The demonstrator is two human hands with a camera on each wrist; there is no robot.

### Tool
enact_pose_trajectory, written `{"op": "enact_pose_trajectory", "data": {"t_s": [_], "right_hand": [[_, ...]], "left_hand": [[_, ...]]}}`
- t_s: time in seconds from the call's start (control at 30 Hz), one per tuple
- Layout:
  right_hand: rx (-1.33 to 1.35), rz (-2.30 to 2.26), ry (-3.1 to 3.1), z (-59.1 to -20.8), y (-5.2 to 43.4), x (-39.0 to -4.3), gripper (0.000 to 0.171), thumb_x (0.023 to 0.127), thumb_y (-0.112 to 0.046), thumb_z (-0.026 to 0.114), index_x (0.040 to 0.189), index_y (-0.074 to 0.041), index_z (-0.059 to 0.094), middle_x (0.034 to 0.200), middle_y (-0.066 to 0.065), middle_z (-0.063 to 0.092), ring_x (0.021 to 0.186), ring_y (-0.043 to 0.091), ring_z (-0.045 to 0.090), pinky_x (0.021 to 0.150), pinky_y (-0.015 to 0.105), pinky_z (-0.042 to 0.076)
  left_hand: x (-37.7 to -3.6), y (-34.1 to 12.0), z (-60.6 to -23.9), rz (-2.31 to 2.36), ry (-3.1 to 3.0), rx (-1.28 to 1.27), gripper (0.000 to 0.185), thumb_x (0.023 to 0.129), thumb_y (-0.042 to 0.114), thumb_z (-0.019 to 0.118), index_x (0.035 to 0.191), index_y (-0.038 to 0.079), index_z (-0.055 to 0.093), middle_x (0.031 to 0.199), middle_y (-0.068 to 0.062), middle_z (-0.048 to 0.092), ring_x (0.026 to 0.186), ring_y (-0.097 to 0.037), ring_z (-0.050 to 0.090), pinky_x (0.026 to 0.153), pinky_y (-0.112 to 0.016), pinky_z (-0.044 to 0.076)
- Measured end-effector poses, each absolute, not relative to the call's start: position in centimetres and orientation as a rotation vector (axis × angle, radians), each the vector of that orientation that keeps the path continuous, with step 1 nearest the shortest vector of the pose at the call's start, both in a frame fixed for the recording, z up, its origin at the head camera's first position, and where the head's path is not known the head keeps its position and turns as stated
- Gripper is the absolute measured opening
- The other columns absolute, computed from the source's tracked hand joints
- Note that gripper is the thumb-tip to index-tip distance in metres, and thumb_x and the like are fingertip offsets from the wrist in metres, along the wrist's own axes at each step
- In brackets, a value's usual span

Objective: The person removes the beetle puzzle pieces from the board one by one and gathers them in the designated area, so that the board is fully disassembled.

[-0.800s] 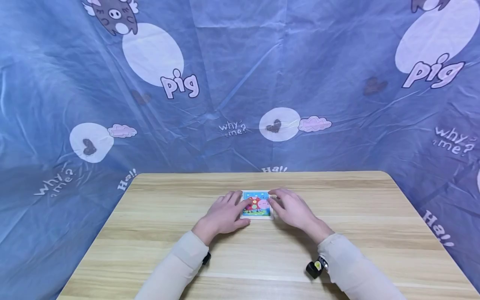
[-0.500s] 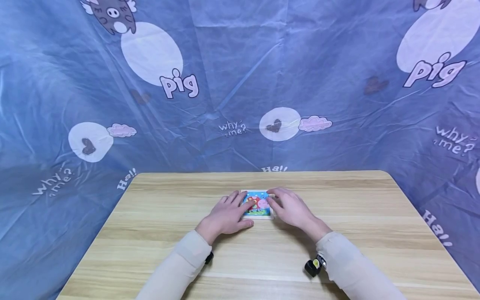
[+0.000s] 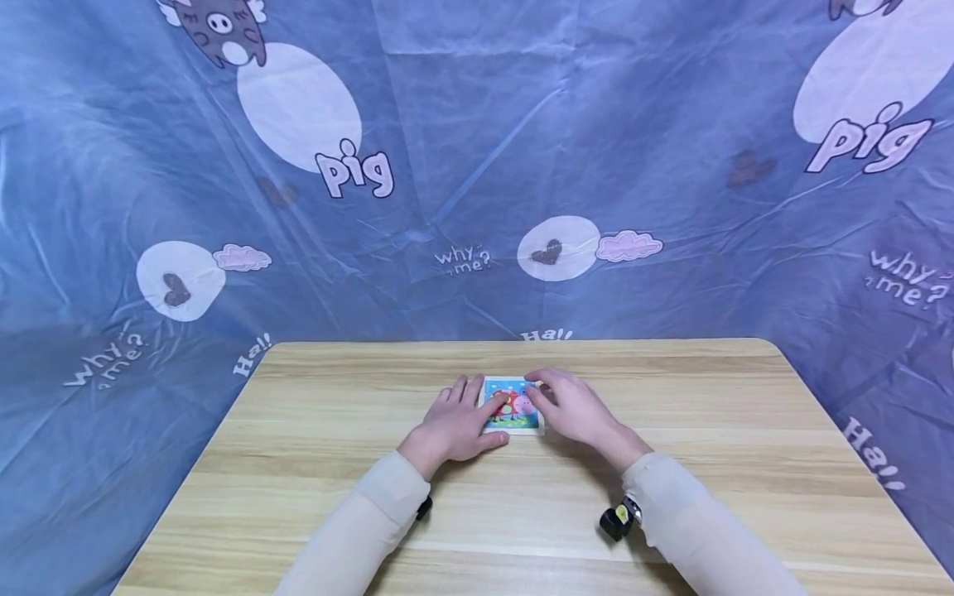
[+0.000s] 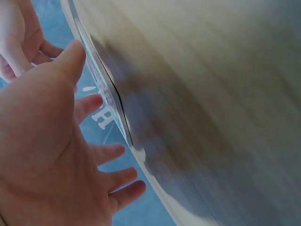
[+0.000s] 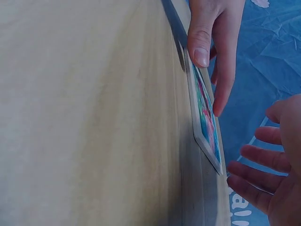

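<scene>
Monitoring remotely, I see a white-bordered cartoon panel (image 3: 521,411) between left hand (image 3: 456,422) and right hand (image 3: 583,411), both unclenched; table edge (image 3: 633,344) beyond, room nearside.

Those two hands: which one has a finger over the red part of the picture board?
The left hand: its index finger extends there, while the right hand is at the far right corner of the picture board.

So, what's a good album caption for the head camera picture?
Left hand and right hand at either side of a bright cartoon picture, on a wooden table before a blue pig-print cloth.
</scene>
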State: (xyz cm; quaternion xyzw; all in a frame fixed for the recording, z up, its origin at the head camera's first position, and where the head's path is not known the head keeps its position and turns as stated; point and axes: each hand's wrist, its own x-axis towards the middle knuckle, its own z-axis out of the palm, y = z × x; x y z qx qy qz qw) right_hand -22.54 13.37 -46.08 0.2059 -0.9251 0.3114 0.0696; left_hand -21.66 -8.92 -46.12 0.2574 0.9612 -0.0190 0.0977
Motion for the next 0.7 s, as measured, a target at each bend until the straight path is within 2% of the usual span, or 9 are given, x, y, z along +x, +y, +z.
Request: {"op": "enact_pose_trajectory", "data": {"t_s": [0.33,0.7], "right_hand": [[0.631,1.022,-2.806,-45.9,12.8,-23.6,0.029,0.096,-0.029,0.055,0.116,-0.010,0.065,0.112,0.006,0.068,0.092,0.019,0.067,0.084,0.040,0.053],[0.643,1.069,-2.817,-46.2,12.0,-25.0,0.024,0.096,-0.027,0.056,0.113,-0.013,0.067,0.107,0.002,0.069,0.088,0.014,0.066,0.082,0.038,0.052]], "left_hand": [[-21.7,-8.4,-46.1,-0.118,2.833,0.698,0.061,0.095,0.063,0.033,0.151,0.042,0.018,0.159,-0.014,0.012,0.144,-0.038,0.015,0.112,-0.050,0.022],[-21.7,-8.2,-46.2,-0.080,2.818,0.686,0.061,0.095,0.061,0.035,0.151,0.041,0.019,0.159,-0.015,0.012,0.143,-0.039,0.018,0.110,-0.051,0.024]]}}
